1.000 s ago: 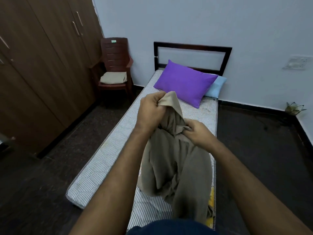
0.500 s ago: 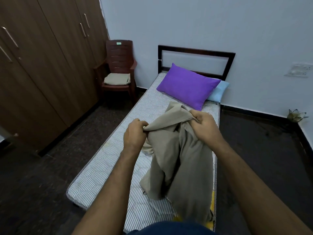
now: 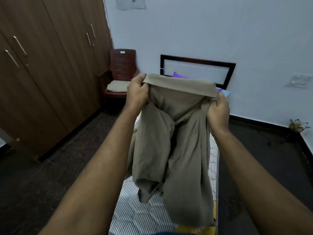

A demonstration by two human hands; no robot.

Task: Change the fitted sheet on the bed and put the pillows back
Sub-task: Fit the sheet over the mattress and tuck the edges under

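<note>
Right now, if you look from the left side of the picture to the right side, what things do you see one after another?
Wardrobe → brown chair with a cushion → left hand → tan sheet → right hand → wall switch plate.

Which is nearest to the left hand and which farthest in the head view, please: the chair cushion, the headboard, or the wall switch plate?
From the left hand:
1. Chair cushion, just to its left on the brown chair.
2. Headboard, up and right, at the bed's head.
3. Wall switch plate, far right on the wall.
</note>
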